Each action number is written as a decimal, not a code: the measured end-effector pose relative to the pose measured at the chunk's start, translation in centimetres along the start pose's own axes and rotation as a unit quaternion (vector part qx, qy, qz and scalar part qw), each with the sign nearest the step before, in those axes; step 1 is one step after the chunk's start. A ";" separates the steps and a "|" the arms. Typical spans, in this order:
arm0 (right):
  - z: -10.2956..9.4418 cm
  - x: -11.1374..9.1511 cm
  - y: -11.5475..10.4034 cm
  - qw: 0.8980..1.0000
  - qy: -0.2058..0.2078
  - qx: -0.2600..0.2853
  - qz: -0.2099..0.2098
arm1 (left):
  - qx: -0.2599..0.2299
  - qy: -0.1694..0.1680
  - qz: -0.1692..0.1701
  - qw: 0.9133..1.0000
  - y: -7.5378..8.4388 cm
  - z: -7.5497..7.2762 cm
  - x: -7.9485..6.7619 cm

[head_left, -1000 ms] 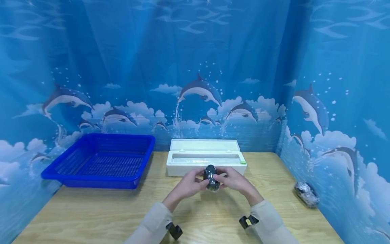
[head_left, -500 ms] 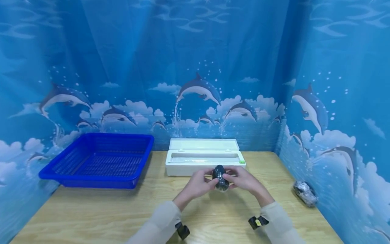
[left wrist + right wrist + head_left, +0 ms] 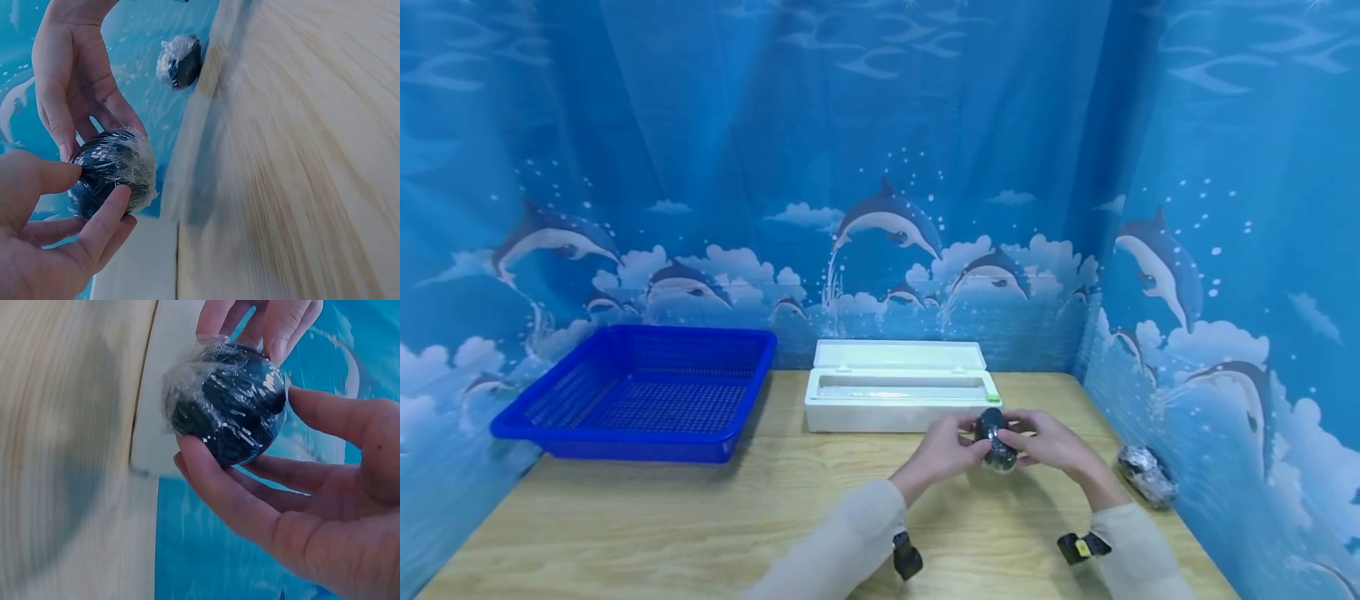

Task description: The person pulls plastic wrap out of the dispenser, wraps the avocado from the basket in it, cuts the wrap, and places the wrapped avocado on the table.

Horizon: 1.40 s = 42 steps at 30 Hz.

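Observation:
Between both hands, in front of the white cling film dispenser [image 3: 895, 415], is a dark rounded object [image 3: 996, 442] wrapped in clear plastic film. What lies under the film cannot be made out. My left hand [image 3: 946, 454] grips it from the left with thumb and fingertips. From the right, my right hand [image 3: 1051, 446] holds its other side the same way. The right wrist view shows crumpled film bunched at one end of the wrapped object [image 3: 231, 400]. The dispenser's lid stands open, with a small green piece [image 3: 992, 397] at its right end.
A blue perforated plastic basket [image 3: 730, 437] stands at the left. Another dark object in crumpled film [image 3: 1147, 477] lies by the table's right edge. The wooden table [image 3: 700, 525] meets a blue dolphin-print curtain [image 3: 880, 125] behind and at the sides.
Both hands have moved to the right along the dispenser's front, carrying the wrapped object toward its right end. Their grip looks the same. The basket, dispenser and other wrapped object stay put.

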State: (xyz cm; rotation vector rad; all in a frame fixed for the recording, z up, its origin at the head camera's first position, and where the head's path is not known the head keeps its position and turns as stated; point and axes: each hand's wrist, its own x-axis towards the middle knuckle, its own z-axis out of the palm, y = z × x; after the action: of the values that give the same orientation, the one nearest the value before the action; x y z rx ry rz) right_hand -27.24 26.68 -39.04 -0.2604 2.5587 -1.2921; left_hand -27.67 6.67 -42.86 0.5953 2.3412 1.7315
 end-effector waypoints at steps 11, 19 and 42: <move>-4.1 -2.2 3.0 0.998 0.031 -0.013 0.051 | -0.078 0.027 -0.027 0.996 0.9 5.4 2.1; -6.5 -3.4 5.4 0.996 0.021 -0.025 0.086 | -0.043 -0.035 -0.020 0.998 1.4 8.1 2.4; -7.9 -4.1 7.4 0.983 0.036 -0.114 0.141 | 0.003 -0.108 -0.036 0.994 1.3 12.1 3.0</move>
State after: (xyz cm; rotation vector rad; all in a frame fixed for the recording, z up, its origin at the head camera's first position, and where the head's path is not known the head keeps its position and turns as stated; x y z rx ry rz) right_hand -26.15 38.13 -39.86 0.1078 2.6834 -0.9247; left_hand -25.77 18.81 -45.10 0.6551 2.1929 1.5458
